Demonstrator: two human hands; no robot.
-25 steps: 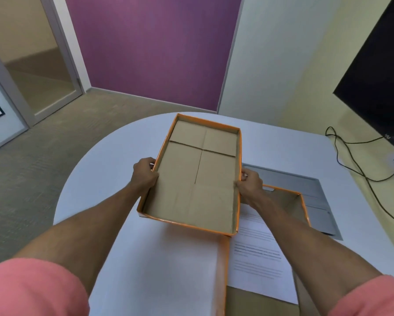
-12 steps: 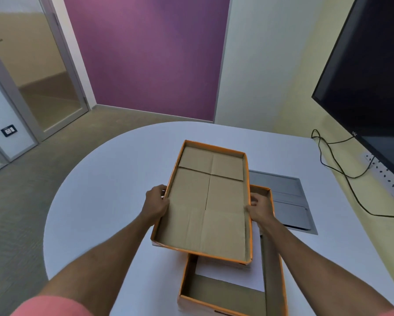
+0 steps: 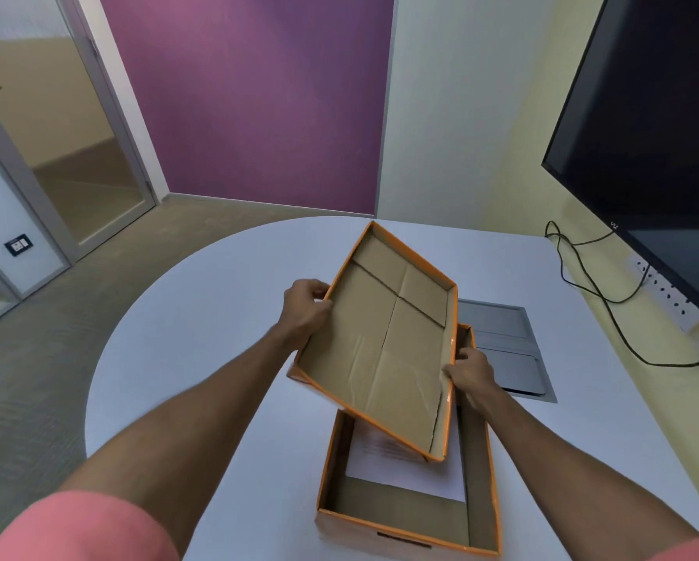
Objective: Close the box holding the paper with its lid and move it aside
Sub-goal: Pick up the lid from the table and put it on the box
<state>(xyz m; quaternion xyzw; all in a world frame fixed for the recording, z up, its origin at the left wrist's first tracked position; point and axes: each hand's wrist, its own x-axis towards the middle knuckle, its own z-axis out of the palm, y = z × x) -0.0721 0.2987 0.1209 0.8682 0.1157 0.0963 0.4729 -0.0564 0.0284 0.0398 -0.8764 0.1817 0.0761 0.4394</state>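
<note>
An orange cardboard lid (image 3: 384, 342) is held in the air, its brown inside facing me, tilted with the left side raised. My left hand (image 3: 305, 307) grips its left rim and my right hand (image 3: 471, 372) grips its right rim. Below it, near me on the white table (image 3: 202, 317), stands the open orange box (image 3: 408, 520). A white printed sheet of paper (image 3: 412, 475) lies inside it, its far part hidden by the lid.
A grey metal cable hatch (image 3: 509, 358) is set into the table just right of the lid. A black cable (image 3: 606, 313) runs along the right wall to a socket strip, under a dark wall screen (image 3: 655, 135). A glass door stands at far left.
The lid has shifted right over the box and tilted, its left side rising. The box now shows more fully below it.
</note>
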